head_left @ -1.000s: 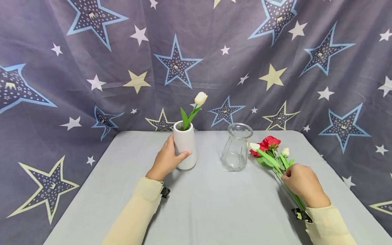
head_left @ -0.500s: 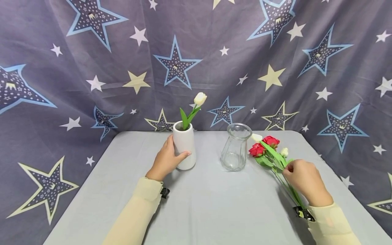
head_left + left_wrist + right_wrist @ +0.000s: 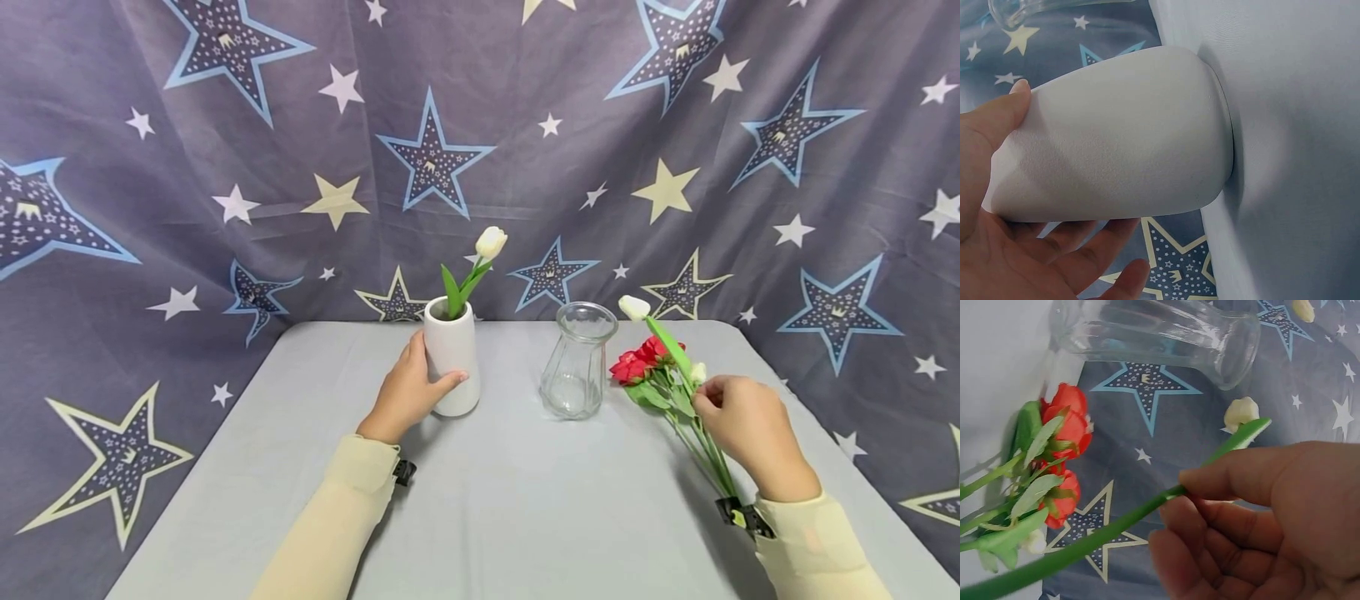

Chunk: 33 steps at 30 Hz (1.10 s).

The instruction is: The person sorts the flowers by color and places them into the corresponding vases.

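Note:
My left hand grips a white vase that stands on the table, thumb on the near side and fingers behind it. One white tulip with green leaves stands in that vase. With thumb and forefinger my right hand pinches the green stem of another white tulip, whose bloom is lifted and points away to the left. Below it lie red roses and one more white tulip on the table, their lower stems running toward my right wrist.
A clear glass vase stands between the white vase and the red roses. The grey table ends at a star-patterned curtain at the back.
My right hand has risen slightly, and the tulip it pinches has come up off the roses, its bloom now higher beside the glass vase. The left hand stays on the white vase.

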{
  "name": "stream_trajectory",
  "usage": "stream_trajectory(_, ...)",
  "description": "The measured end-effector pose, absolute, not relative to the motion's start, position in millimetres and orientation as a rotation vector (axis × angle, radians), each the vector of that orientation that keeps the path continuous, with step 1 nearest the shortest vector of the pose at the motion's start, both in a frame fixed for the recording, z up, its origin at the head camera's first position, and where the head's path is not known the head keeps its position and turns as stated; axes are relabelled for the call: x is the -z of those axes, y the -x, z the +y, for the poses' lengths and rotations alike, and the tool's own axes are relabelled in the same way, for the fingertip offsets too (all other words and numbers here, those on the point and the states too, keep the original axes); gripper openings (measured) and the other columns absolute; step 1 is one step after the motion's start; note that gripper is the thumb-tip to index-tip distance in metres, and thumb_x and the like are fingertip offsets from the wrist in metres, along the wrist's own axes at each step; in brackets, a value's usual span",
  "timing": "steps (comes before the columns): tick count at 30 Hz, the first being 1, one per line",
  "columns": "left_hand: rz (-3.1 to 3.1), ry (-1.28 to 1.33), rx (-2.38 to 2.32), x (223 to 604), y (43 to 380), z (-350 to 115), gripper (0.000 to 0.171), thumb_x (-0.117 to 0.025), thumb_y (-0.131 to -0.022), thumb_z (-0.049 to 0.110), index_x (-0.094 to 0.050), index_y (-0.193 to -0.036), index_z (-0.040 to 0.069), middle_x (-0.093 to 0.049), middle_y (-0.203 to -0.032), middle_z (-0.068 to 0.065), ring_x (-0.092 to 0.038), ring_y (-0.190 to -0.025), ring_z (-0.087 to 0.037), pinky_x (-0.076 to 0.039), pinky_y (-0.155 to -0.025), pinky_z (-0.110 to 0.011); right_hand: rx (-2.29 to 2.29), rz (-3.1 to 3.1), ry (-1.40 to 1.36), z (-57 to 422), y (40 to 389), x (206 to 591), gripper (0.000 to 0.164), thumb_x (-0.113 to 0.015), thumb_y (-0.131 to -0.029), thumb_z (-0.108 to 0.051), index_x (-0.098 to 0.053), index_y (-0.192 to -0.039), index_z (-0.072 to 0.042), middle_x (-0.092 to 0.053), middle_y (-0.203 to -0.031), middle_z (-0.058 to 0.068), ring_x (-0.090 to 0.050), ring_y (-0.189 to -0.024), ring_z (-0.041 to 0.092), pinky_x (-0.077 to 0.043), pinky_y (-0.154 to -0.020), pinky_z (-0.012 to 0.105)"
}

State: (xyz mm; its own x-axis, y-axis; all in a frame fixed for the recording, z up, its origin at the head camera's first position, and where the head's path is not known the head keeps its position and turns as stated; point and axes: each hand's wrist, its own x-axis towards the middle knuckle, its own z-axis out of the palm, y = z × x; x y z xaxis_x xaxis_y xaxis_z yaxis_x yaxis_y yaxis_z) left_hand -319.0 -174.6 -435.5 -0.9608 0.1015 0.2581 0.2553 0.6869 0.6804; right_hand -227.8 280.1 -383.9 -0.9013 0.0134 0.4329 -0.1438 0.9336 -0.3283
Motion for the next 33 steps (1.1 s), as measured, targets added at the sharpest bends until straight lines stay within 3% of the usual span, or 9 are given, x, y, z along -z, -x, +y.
stream_trajectory(16,-2.72,0.266,1.119,436,319,-174,0.104,-0.074,-0.091,0.058,-0.013,-0.166,0.019,-0.037,-0.161,-0.014,-0.048,-0.142,-0.038,-0.043,-0.112,-0.06,-0.542,-2.563,-0.091,269,229,364,0.017,-0.065,-0.092,-0.015,-0.08,-0.086,-0.008,-0.071,-0.071,0.002,-0.053,-0.058,0.015,-0.039,-0.06,0.037)
stream_trajectory(23,-2.718,0.271,1.116,437,319,-173,0.105,-0.074,-0.091,0.058,-0.013,-0.166,0.019,-0.037,-0.162,-0.014,-0.048,-0.142,-0.038,-0.043,-0.112,-0.06,-0.563,-2.543,-0.085,265,229,356,0.018,-0.064,-0.092,-0.016,-0.08,-0.09,-0.008,-0.074,-0.076,0.004,-0.056,-0.06,0.015,-0.042,-0.057,0.033)
stream_trajectory(33,-2.715,0.27,1.124,435,318,-174,0.105,-0.074,-0.091,0.057,-0.012,-0.166,0.019,-0.035,-0.163,-0.015,-0.046,-0.144,-0.038,-0.042,-0.113,-0.061,-0.594,-2.506,-0.09,256,231,347,0.02,-0.064,-0.096,-0.019,-0.081,-0.097,-0.009,-0.077,-0.082,0.006,-0.062,-0.067,0.018,-0.046,-0.063,0.036)
